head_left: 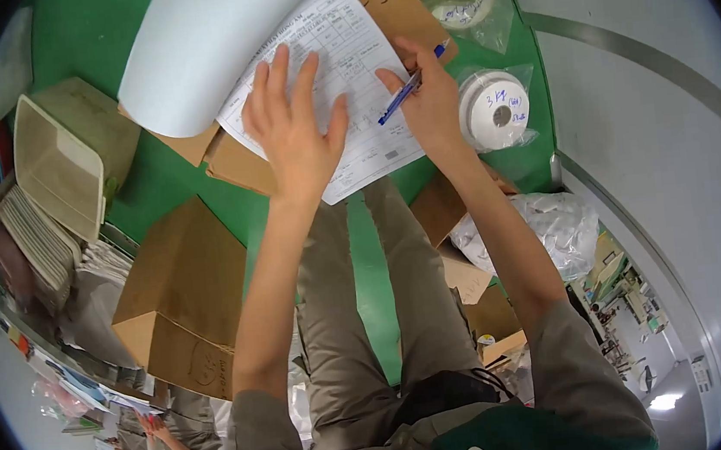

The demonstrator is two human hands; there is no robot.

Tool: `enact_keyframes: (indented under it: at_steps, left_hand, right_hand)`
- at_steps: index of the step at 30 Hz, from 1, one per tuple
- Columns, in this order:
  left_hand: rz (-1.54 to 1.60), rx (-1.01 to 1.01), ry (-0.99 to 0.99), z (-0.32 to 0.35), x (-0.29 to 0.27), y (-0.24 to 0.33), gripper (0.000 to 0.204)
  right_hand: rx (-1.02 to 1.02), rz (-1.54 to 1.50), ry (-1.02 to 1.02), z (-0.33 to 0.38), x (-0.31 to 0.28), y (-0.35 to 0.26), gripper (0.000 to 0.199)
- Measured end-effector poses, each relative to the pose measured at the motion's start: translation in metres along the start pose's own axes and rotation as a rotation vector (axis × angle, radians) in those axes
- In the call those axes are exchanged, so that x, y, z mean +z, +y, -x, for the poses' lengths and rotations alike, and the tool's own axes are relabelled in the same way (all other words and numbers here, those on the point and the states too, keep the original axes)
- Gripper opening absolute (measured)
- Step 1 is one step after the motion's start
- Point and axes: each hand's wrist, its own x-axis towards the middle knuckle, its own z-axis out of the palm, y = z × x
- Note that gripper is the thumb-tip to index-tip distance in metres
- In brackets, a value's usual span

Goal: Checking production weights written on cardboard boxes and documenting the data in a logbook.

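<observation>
A printed form [370,142] lies on top of a cardboard box [396,5], its upper sheets [187,51] folded back in a curl toward the far left. My left hand [291,132] rests flat on the form with its fingers spread. In my right hand [431,101] is a blue pen [400,100], gripped between thumb and fingers over the form's right edge. The pen slants, one end toward the form and the other toward the far right.
Right of my hand sits a bagged white spool [493,111]; another bagged roll [465,2] lies farther back. Beige bins [60,167] stand at left, above a brown carton [179,277]. A clear plastic bag [552,232] bulges near my right forearm. Another person's hand [152,425] shows lower left.
</observation>
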Motion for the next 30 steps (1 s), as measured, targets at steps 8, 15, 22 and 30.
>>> enact_keyframes:
  at_steps: [8, 15, 22, 30]
  left_hand:
    - [-0.124, 0.061, -0.166, 0.005, 0.041, -0.015, 0.086]
    - [-0.171, 0.214, 0.223, -0.018, 0.081, -0.047, 0.082]
    - [-0.186, 0.364, 0.559, -0.020, 0.105, -0.058, 0.092]
    - [-0.129, 0.367, 0.544, -0.022, 0.108, -0.052, 0.087]
  right_hand:
    - [-0.157, -0.415, 0.136, -0.011, -0.030, 0.014, 0.035]
    - [-0.024, -0.495, -0.115, -0.016, -0.013, -0.014, 0.022]
    - [-0.089, -0.408, -0.118, -0.028, 0.017, 0.015, 0.013]
    - [-0.412, -0.231, -0.020, -0.030, 0.022, 0.029, 0.011]
